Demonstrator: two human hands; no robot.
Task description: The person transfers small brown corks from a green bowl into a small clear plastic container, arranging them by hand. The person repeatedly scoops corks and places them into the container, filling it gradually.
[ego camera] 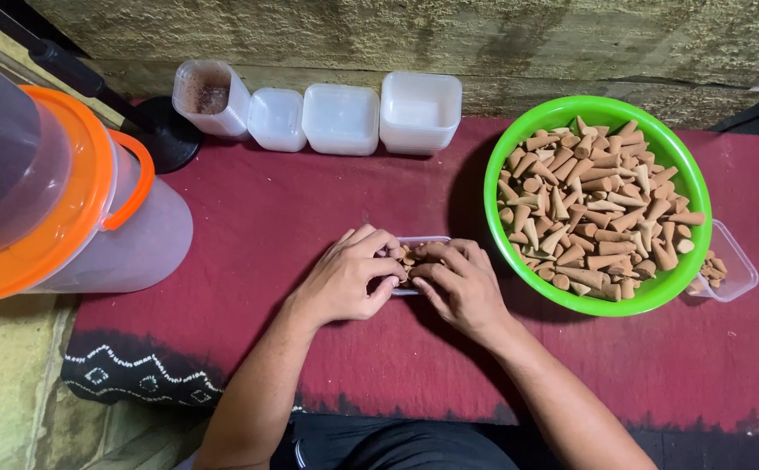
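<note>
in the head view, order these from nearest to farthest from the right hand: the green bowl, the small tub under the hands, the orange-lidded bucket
1. Small tub: under the right hand, touching it.
2. Green bowl: just right of the hand, full of brown cones.
3. Orange-lidded bucket: far left, beyond the left hand.

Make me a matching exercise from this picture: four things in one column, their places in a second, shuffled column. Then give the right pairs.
Things:
1. green bowl of brown cones
2. orange-lidded bucket
3. row of empty clear tubs
4. small clear tray

Places:
A. along the wall at the far edge of the red cloth
B. under both hands, left hand and right hand
C. on the right side of the cloth
D. lying on its side at the left

Pairs: 1-C, 2-D, 3-A, 4-B
</note>
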